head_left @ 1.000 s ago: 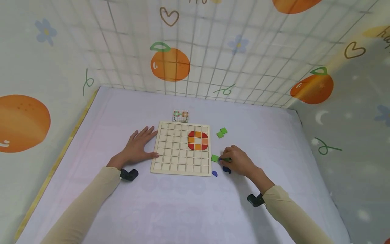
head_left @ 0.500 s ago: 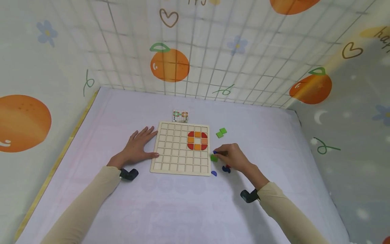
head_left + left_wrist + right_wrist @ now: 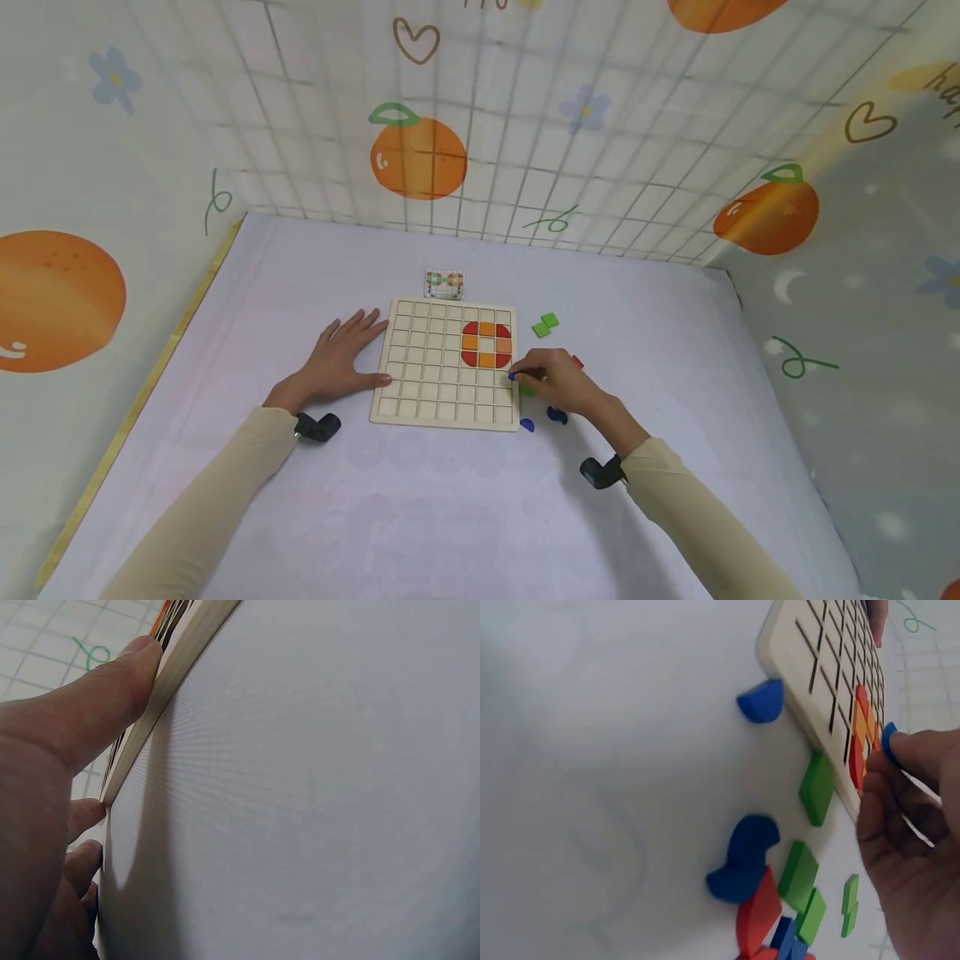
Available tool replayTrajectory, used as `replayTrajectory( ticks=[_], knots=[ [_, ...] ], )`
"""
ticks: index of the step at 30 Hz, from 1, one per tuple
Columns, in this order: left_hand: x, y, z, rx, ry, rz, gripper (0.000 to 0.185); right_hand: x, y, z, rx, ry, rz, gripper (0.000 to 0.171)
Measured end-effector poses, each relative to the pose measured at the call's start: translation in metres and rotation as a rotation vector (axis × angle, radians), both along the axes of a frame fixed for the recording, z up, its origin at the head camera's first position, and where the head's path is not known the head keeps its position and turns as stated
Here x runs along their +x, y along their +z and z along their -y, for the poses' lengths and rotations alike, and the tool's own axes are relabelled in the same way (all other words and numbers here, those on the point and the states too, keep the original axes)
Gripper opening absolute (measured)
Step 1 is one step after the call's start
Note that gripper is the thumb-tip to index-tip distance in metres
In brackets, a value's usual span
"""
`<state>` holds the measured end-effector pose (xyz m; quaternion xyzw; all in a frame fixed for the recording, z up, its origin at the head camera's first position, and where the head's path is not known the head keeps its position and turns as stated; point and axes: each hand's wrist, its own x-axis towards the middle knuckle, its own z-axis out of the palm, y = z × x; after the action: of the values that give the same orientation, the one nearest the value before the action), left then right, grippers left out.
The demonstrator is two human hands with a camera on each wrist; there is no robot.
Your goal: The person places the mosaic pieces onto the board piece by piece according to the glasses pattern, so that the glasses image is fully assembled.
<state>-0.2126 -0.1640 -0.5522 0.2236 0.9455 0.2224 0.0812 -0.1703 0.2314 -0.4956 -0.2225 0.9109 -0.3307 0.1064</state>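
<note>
A wooden grid board [image 3: 435, 375] lies on the white tabletop, with a ring of red and orange tiles [image 3: 487, 329] set in its right part. My left hand [image 3: 337, 362] is spread at the board's left side; its thumb [image 3: 112, 697] and fingertips touch that edge. Over the board's right edge, my right hand [image 3: 558, 379] pinches a small blue tile [image 3: 889, 742] between thumb and forefinger. Just under this hand, a green square tile [image 3: 817, 787] lies beside the board, partly covered in the head view.
A picture card [image 3: 444, 284] lies behind the board. To the right are two green tiles [image 3: 545, 325], and nearer, a blue half-round tile [image 3: 527, 425] and a dark blue pair [image 3: 557, 415]. Red tiles [image 3: 757, 911] lie among others in the right wrist view.
My right hand has moved left and slightly away from me, carrying the blue tile from the loose pieces to the board's right edge. A red tile now shows behind it. The left hand stays put.
</note>
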Motion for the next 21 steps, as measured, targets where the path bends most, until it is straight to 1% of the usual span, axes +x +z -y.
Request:
replayTrajectory(
  ticks=[3, 8, 12, 14, 17, 21],
  knots=[
    [-0.0004, -0.0008, 0.0, -0.004, 0.005, 0.001, 0.104, -0.0025, 0.0009, 0.0045, 0.003, 0.029, 0.022, 0.017],
    [-0.001, -0.0006, -0.0007, -0.005, 0.006, -0.001, 0.104, -0.0054, 0.0028, 0.0093, 0.0, 0.057, 0.023, 0.019],
    [-0.0016, 0.0001, -0.0006, -0.003, 0.005, -0.002, 0.104, -0.0071, 0.0034, 0.0103, -0.003, 0.082, 0.012, 0.028],
    [-0.0017, 0.0002, -0.0004, -0.003, 0.005, 0.0, 0.104, -0.0074, 0.0029, 0.0105, 0.003, 0.081, 0.013, 0.029],
    [-0.0014, -0.0003, -0.0004, -0.006, 0.003, -0.001, 0.105, -0.0079, 0.0013, 0.0108, -0.004, 0.046, 0.039, 0.026],
    [-0.0009, -0.0011, -0.0008, -0.009, 0.003, -0.003, 0.105, -0.0089, 0.0003, 0.0111, -0.052, -0.055, 0.091, 0.021]
  ],
)
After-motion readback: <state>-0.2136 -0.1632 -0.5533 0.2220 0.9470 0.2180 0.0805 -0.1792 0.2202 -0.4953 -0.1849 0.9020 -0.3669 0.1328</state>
